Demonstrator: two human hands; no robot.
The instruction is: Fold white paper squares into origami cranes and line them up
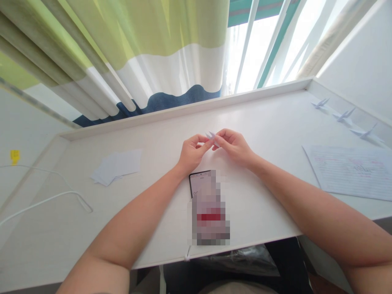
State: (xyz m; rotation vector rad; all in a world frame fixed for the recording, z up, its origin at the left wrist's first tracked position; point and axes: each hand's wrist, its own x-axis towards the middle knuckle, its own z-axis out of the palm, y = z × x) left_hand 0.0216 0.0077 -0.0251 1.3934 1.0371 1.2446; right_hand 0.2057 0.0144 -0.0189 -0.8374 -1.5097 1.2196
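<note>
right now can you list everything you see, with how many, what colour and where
folded paper piece: 1, white, between both hands
origami cranes: 3, white, far right of desk
loose paper sheets: several, exact count unclear, white, left of desk
lined paper with writing: at least 1, white, right of desk
smartphone: 1, dark-edged, between forearms, mostly pixelated
desk: 1, white, under these
cable: count unclear, white, left side
tag: 1, yellow, far left
curtain: count unclear, green, white and navy, behind desk
window: 1, teal-framed, beyond desk
clear plastic: 1, below near edge
left hand: 1, bare, mid-desk
right hand: 1, bare, mid-desk
</note>
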